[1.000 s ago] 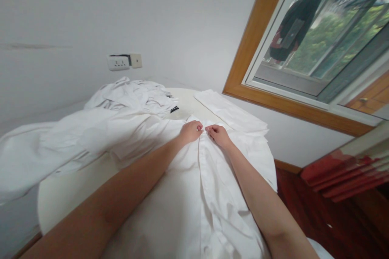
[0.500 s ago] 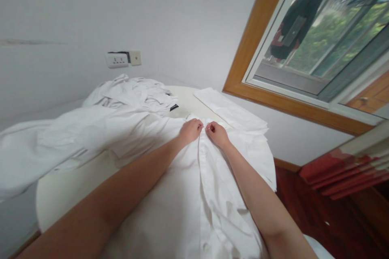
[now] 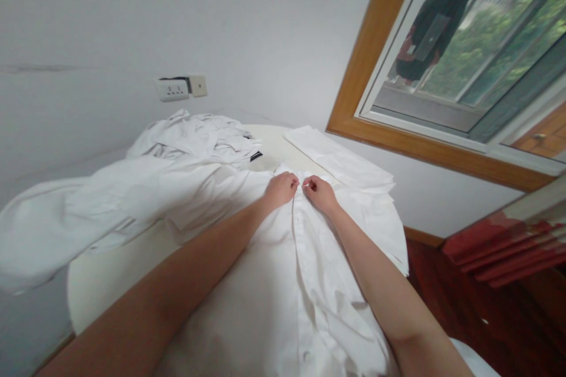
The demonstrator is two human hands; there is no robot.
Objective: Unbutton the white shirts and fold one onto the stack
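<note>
A white button-up shirt (image 3: pixel 252 300) lies spread over the round table, its button placket running towards me down the middle. At the far end of the placket, my left hand (image 3: pixel 283 187) pinches the cloth, fingers closed. Just to its right my right hand (image 3: pixel 319 193) also pinches the shirt's edge with thumb and forefinger. The fingertips of both hands almost meet. What exactly lies between them, a button or only fabric, is too small to make out. One sleeve (image 3: pixel 57 218) stretches out to the left and hangs past the table edge.
The cream round table (image 3: pixel 119 271) stands against the wall. A heap of crumpled white clothes (image 3: pixel 194 138) lies at the back left, a folded white garment (image 3: pixel 338 159) at the back right. Beyond are a wall socket (image 3: pixel 173 90), a wood-framed window (image 3: pixel 389 136) and a red curtain (image 3: pixel 504 247).
The view has shifted slightly, so everything sits a little further right. Both hands keep their pinch at the same spot on the shirt.
</note>
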